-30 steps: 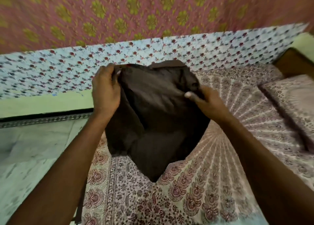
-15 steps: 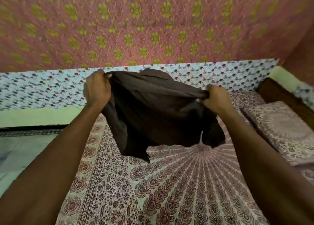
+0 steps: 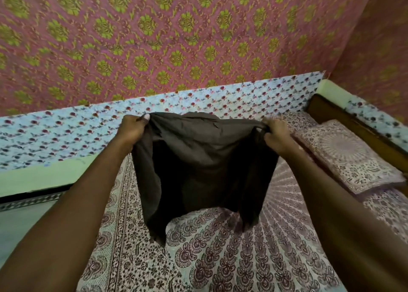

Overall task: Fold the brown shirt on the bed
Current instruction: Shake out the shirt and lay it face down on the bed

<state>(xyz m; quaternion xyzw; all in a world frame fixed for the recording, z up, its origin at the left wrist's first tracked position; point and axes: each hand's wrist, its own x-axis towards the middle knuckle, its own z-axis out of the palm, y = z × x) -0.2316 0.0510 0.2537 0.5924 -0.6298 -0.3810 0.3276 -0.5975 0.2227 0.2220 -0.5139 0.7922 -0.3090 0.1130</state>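
Note:
The brown shirt [image 3: 203, 168] hangs in the air above the bed [image 3: 220, 258], stretched wide between both hands. My left hand [image 3: 132, 130] pinches its upper left corner, thumb on top. My right hand [image 3: 276, 137] grips its upper right corner in a closed fist. The shirt's collar shows at the top middle. Its lower edge dangles unevenly, the left flap lowest, just over the patterned bedsheet.
A pillow [image 3: 348, 157] in matching print lies at the right by the dark wooden headboard [image 3: 357, 126]. A floral-papered wall [image 3: 66, 135] runs along the far side of the bed. At the left, the bed edge drops to a pale floor [image 3: 22, 225].
My hands have moved apart and spread the bunched shirt out wide. The view has tilted up, showing more wall and the pillow.

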